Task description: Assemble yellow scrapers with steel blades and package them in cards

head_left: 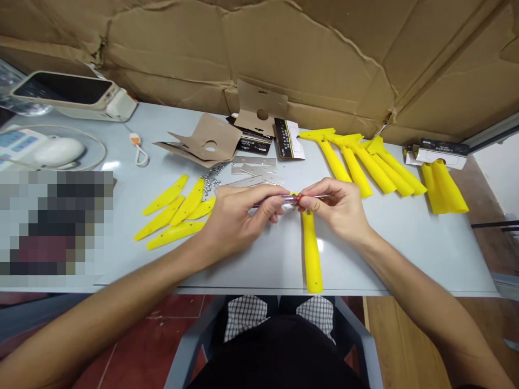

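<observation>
A screwdriver (289,200) with a clear handle and a red collar lies level between my hands, its thin shaft pointing right. My left hand (247,213) is closed around the handle. The fingers of my right hand (338,205) pinch it near the red collar and shaft. Just below them a yellow scraper handle (312,254) lies on the table, its upper end partly hidden by my fingers. Left of my left hand are several flat yellow plates (176,235) with small holes. A pile of small screws (211,179) and several thin metal blades (254,167) lie beyond.
Several yellow scrapers (359,162) lie in a row at the back right, with more yellow handles (444,186) by a box (444,153). Opened cardboard packaging (208,138) stands at the back. A phone (62,89) and power strip (24,146) are at the left.
</observation>
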The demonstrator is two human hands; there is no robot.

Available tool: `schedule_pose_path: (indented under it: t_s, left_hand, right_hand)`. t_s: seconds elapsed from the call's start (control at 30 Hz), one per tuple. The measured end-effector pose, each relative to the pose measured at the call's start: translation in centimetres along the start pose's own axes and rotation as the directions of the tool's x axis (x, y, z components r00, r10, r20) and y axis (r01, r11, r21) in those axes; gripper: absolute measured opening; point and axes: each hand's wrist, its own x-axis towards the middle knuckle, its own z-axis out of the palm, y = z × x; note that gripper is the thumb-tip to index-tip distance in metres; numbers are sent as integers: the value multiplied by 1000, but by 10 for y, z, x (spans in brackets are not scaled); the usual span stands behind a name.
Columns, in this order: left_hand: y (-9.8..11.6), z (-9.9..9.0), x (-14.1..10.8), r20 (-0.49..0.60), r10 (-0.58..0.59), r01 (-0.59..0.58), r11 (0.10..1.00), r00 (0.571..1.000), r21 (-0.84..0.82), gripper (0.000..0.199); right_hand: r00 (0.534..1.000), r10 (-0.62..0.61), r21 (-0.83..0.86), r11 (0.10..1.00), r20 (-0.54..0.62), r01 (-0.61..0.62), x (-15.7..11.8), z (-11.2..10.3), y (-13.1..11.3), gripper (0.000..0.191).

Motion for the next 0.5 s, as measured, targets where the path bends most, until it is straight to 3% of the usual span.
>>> schedule_pose_path:
  t_s: [0.1,0.23,0.37,0.5]
  left_hand:
    - [-2,-1,0,30,79,-82,992,996,92,24]
    - [-3,0,0,73,44,-48,997,996,60,27]
    - [-1,7,-4,147,11,6,993,989,-114,26]
    - [2,19,-8,253,-55,144,925,966,-352,28]
  right_hand:
    - [1000,-10,0,1000,14,10,-2,1,-1,32]
    - [999,-54,-19,998,4,54,-5,2,-3,32]
    - [998,-47,15,999,-46,47,-3,5,-4,32]
    - [999,-32,91,995,-36,35,-3,12,0,30]
